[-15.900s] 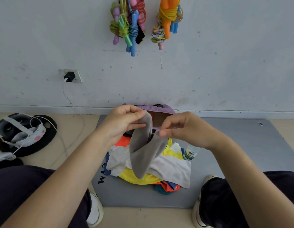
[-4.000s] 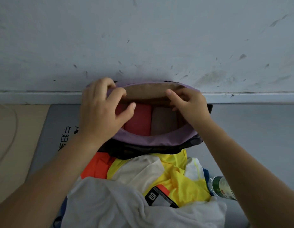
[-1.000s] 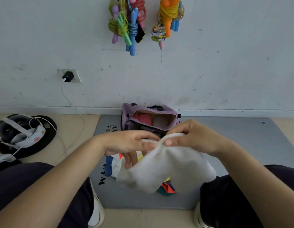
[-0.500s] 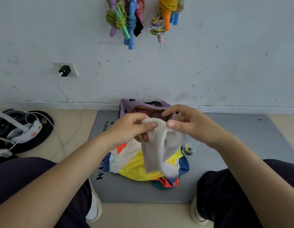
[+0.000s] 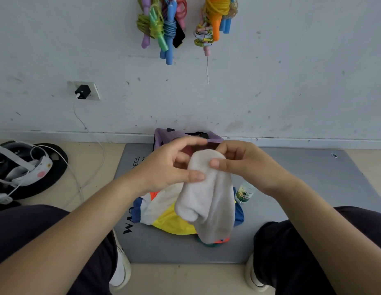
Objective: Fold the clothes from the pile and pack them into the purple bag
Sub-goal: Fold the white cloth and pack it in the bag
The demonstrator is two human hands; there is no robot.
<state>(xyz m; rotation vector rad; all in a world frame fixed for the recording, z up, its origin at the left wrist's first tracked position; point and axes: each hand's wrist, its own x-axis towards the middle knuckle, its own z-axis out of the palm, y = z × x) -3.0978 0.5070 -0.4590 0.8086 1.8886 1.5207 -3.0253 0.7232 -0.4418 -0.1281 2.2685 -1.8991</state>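
A white garment (image 5: pixel 206 201) hangs doubled over in front of me, above the pile. My left hand (image 5: pixel 170 167) pinches its left side with the thumb, the fingers spread behind the cloth. My right hand (image 5: pixel 242 165) pinches its top fold between thumb and fingers. Below it lies the clothes pile (image 5: pixel 164 211), with white, yellow, orange and blue pieces, on a grey mat (image 5: pixel 302 188). The purple bag (image 5: pixel 161 135) stands open against the wall behind my hands, which hide most of it.
A plastic water bottle (image 5: pixel 245 192) lies right of the pile. A headset on a black disc (image 5: pixel 25 167) and a white cable lie on the floor at left. Jump ropes (image 5: pixel 164 24) hang on the wall. My knees and shoes flank the mat's near edge.
The white garment has gone from a broad bundle low between my hands to a narrower fold held higher. Both hands have shifted their hold at its top edge.
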